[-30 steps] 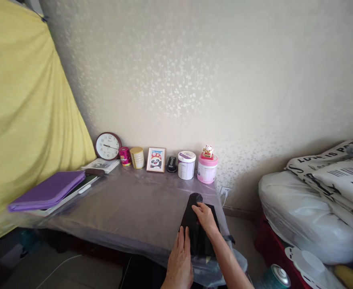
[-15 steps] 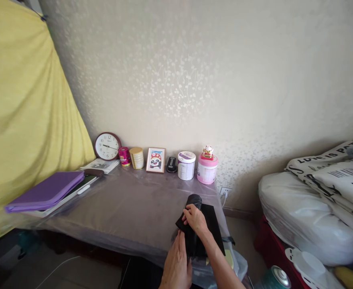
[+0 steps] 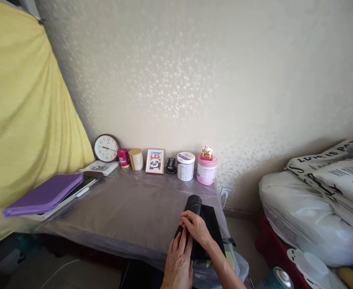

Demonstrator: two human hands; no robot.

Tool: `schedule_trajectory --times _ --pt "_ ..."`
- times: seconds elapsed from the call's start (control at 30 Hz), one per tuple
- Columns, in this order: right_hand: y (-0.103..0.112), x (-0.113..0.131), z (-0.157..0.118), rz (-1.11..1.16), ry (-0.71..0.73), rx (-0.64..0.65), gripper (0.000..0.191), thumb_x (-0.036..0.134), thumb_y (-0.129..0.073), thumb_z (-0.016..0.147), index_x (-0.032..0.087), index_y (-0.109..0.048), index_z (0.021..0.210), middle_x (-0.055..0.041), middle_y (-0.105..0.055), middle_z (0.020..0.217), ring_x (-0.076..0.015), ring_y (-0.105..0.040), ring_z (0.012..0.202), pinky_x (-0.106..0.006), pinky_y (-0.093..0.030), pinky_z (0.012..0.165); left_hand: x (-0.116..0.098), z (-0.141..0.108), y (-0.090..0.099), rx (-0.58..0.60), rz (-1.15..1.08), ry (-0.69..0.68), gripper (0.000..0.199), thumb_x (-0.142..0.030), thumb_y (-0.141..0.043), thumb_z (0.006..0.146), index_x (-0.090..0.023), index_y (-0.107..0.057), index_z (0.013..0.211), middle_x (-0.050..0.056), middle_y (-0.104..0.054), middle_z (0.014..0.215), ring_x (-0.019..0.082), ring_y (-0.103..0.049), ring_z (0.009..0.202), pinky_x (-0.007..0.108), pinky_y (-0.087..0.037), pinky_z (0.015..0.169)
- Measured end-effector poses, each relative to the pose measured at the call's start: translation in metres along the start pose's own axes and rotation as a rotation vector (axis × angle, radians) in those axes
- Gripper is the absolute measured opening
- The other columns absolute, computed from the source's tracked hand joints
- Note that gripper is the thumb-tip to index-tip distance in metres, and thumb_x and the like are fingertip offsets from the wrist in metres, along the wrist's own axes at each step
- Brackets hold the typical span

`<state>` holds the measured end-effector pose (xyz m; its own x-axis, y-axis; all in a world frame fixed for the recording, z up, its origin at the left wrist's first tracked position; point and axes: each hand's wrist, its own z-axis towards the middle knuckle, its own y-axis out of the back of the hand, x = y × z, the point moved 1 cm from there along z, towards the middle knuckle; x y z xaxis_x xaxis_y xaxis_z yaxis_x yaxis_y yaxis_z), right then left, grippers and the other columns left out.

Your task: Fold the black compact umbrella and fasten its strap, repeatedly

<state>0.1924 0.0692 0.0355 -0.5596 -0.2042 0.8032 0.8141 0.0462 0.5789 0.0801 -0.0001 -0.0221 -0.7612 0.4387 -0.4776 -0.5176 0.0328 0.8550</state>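
Note:
A black rolled bundle of thin, fabric-like material (image 3: pixel 194 200) lies near the table's right edge; its exact kind I cannot make out. Under and beside it is a flat black rectangular piece (image 3: pixel 213 224). My left hand (image 3: pixel 179 255) rests on the bundle's lower part, fingers stretched out. Just above, my right hand (image 3: pixel 196 227) bends over the bundle, its fingertips pinched together at the left edge of the black material, close to the left fingertips. My hands hide much of the bundle's middle and lower end.
Along the wall stand a clock (image 3: pixel 106 148), a pink tin (image 3: pixel 123 158), a yellow canister (image 3: pixel 136 159), a panda picture (image 3: pixel 155 161) and two tubs (image 3: pixel 185 166). A purple folder (image 3: pixel 45 193) lies left on the plastic-covered table (image 3: pixel 128 208). A spray can (image 3: pixel 277 277) stands lower right.
My left hand has turned flatter, its fingers spreading over the black material. My right hand has shifted slightly down, and the flap sticking out at the left now lies lower under the fingers.

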Motion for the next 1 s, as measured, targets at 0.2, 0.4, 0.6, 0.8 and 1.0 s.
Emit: schedule_trajectory --times 0.2,0.4,0.6,0.8,1.0 --pt "0.003 -0.01 -0.027 -0.187 0.323 -0.106 0.028 0.027 -0.038 0.088 0.023 -0.064 0.096 -0.0042 -0.065 0.104 -0.0177 -0.052 0.108 -0.032 -0.039 0.095 0.004 0.0 -0.008 0.057 -0.032 0.042 0.063 -0.025 -0.042 0.078 -0.024 -0.021 0.138 0.0 -0.017 0.147 0.025 -0.02 0.132 0.038 -0.02 0.109" --pt "0.003 -0.04 0.005 -0.403 0.326 -0.112 0.032 0.027 -0.035 0.089 0.022 -0.064 0.103 -0.005 -0.06 0.117 -0.0215 -0.041 0.122 -0.046 -0.024 0.104 0.004 0.005 -0.012 0.103 -0.07 0.071 0.072 -0.017 -0.041 0.074 -0.025 -0.011 0.139 -0.004 -0.007 0.148 0.024 -0.016 0.133 0.035 -0.022 0.108" --pt "0.008 -0.052 0.048 -0.488 0.248 -0.157 0.032 0.027 -0.035 0.088 0.026 -0.065 0.1 -0.0025 -0.062 0.114 -0.02 -0.042 0.12 -0.046 -0.02 0.103 0.007 0.01 -0.014 0.139 -0.071 0.129 0.071 -0.008 -0.033 0.074 -0.026 -0.01 0.139 -0.005 -0.006 0.148 0.022 -0.021 0.131 0.032 -0.025 0.106" --pt "0.011 -0.072 0.081 -0.457 0.223 -0.204 0.033 0.029 -0.034 0.087 0.024 -0.067 0.093 -0.0035 -0.063 0.111 -0.0198 -0.046 0.115 -0.039 -0.03 0.098 -0.006 0.013 0.005 0.222 -0.073 0.235 0.076 -0.001 -0.03 0.068 -0.023 -0.011 0.139 -0.005 -0.006 0.147 0.021 -0.02 0.131 0.03 -0.027 0.105" --pt "0.027 -0.081 0.091 -0.393 0.106 -0.294 0.036 0.03 -0.033 0.085 0.016 -0.062 0.101 -0.0093 -0.065 0.105 -0.0205 -0.056 0.101 -0.034 -0.037 0.093 -0.02 0.01 0.021 0.233 -0.064 0.237 0.085 -0.002 -0.039 0.06 -0.018 -0.011 0.139 -0.001 -0.006 0.148 0.023 -0.019 0.132 0.031 -0.025 0.106"
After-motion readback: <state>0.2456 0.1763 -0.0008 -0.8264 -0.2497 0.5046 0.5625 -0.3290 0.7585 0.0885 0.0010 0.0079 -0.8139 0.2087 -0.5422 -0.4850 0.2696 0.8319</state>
